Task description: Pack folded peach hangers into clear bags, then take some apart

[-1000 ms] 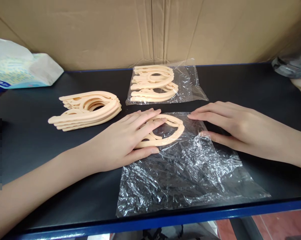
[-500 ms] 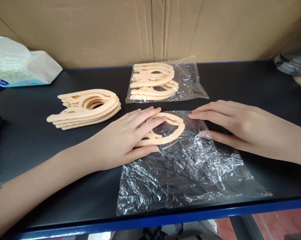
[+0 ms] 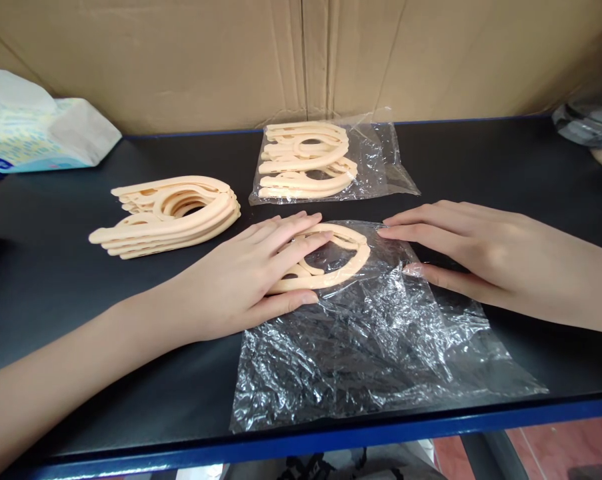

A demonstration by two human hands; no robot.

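My left hand point(image 3: 261, 277) lies flat, fingers apart, over a cream folding hanger point(image 3: 348, 270) inside a clear plastic bag point(image 3: 361, 360). It covers the hanger's left part. My right hand point(image 3: 465, 250) rests its fingertips on the bag's upper right edge, fingers spread. Crumpled film of the bag stretches down toward the table's front edge. Left of it sits a stack of several cream hangers point(image 3: 181, 217), unbagged. Behind, another clear bag point(image 3: 375, 160) holds several cream hangers point(image 3: 305, 160) lying side by side.
The black table point(image 3: 521, 167) has a blue front edge point(image 3: 431, 420). A tissue pack point(image 3: 45, 133) sits at the back left, a clear plastic item point(image 3: 591, 123) at the back right. Brown cardboard point(image 3: 181, 60) stands behind the table.
The view has shifted very slightly. Both hands stay in nearly the same place on the bag.
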